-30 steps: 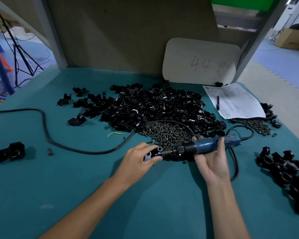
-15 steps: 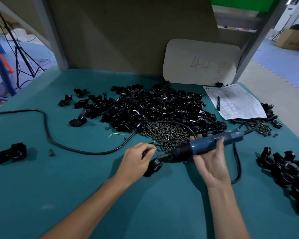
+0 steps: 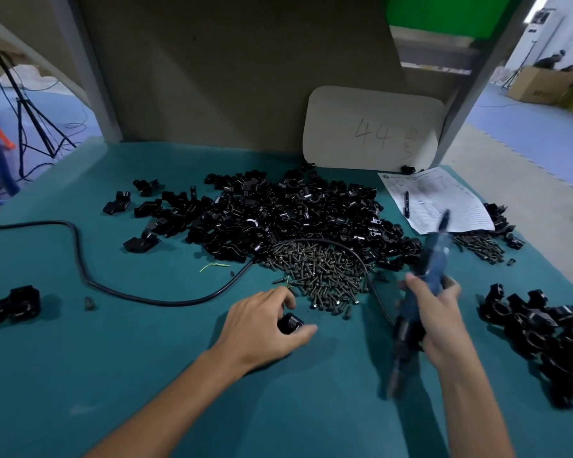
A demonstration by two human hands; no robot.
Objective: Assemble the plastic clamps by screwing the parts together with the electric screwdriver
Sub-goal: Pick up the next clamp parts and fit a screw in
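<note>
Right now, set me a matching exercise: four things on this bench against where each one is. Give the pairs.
1. electric screwdriver
2. pen
3. screw pile
4. clamp

a. lying on the paper sheet
b. in the left hand's curled fingers
c. gripped in the right hand
d. loose, in front of the heap of black parts

Pairs: 1-c, 2-a, 3-d, 4-b.

Your teal-topped workbench (image 3: 113, 375) carries a central heap of black plastic clamp parts (image 3: 295, 213), with a pile of dark metal screws (image 3: 321, 272) just in front. A black power cable (image 3: 166, 304) loops in from the left. A white printed paper sheet (image 3: 444, 200) with a black pen (image 3: 407, 203) lies at the back right, and assembled black clamps (image 3: 543, 328) sit at the right.
</note>
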